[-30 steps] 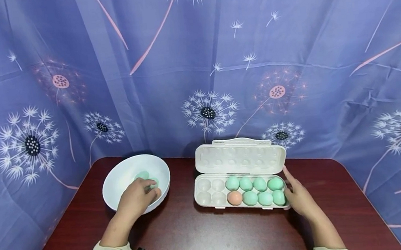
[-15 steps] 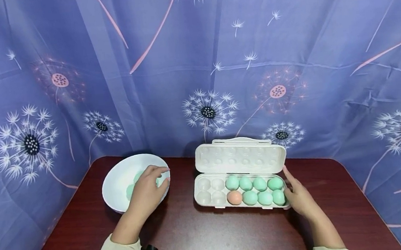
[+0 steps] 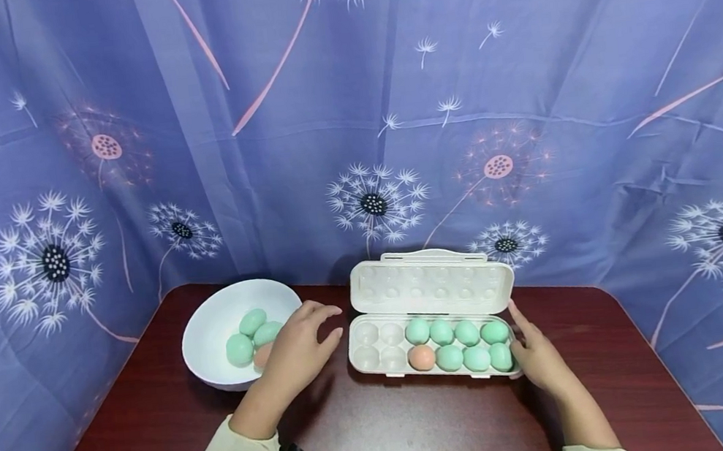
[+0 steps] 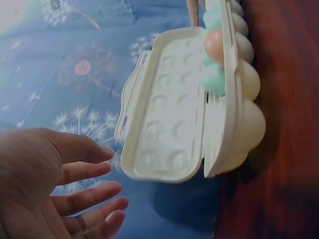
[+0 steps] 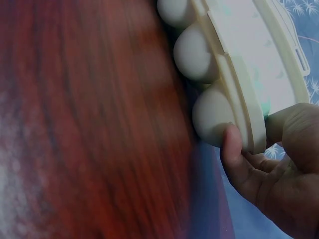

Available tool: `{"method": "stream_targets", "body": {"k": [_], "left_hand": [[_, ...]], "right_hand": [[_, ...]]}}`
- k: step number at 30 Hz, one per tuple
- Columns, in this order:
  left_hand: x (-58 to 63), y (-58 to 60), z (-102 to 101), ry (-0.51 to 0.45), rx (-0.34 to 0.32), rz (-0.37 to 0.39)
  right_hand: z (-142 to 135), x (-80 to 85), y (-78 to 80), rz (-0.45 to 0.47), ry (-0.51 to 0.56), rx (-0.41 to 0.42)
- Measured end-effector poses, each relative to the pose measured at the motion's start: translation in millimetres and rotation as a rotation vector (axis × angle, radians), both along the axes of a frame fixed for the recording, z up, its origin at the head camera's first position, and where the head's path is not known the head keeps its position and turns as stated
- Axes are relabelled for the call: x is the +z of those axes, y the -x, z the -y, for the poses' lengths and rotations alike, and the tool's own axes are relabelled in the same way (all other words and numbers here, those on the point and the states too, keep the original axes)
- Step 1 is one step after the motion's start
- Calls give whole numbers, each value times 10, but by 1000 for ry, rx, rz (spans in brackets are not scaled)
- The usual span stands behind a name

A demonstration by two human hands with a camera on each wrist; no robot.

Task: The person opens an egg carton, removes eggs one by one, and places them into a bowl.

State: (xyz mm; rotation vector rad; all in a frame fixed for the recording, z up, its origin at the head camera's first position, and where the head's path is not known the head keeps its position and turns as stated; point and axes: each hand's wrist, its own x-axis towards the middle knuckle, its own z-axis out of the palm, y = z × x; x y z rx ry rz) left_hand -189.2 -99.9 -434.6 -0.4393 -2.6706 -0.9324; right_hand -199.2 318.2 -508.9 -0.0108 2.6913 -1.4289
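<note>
My left hand (image 3: 302, 349) hovers between the bowl and the egg carton, its fingers loosely spread with nothing in them, as the left wrist view shows. Behind it, the white bowl (image 3: 205, 345) holds three green eggs (image 3: 239, 349) and an orange egg (image 3: 261, 356), partly hidden by the hand. The white egg carton (image 3: 365, 324) lies with its lid (image 3: 430, 286) raised. Several green eggs (image 3: 477, 358) and one orange egg (image 3: 422, 357) fill its right part; the left-end cups are bare. My right hand (image 3: 541, 357) grips the carton's right end, thumb against an underside cup in the right wrist view.
Everything stands on a dark red-brown wooden table (image 3: 396, 427). Right behind its far edge hangs a blue curtain (image 3: 294, 210) with a dandelion print, which also closes off both sides.
My left hand has come up out of the bowl, away from the orange egg, and moved right toward the carton. My right hand and the carton stay put.
</note>
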Motion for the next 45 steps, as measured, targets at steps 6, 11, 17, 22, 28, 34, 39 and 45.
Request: {"method": "stream_targets", "body": {"k": [6, 11, 17, 22, 28, 34, 39, 45], "left_hand": [[-45, -15, -164, 40, -35, 4], [-115, -25, -301, 86, -60, -15], [-155, -22, -435, 107, -108, 1], [-164, -3, -536, 122, -130, -5], [-223, 4, -667, 118, -160, 6], [-306, 23, -834, 121, -199, 18], [-362, 25, -957, 125, -219, 68], [-416, 14, -1064, 164, -237, 37]], "right_hand": [[2, 3, 3, 1, 2, -1], [7, 15, -8, -4, 9, 3], [5, 17, -8, -1, 0, 1], [2, 4, -1, -9, -9, -5], [9, 4, -10, -17, -12, -6], [3, -1, -9, -21, -16, -15], [9, -3, -12, -25, -3, -10], [4, -1, -7, -26, -10, -12]]}}
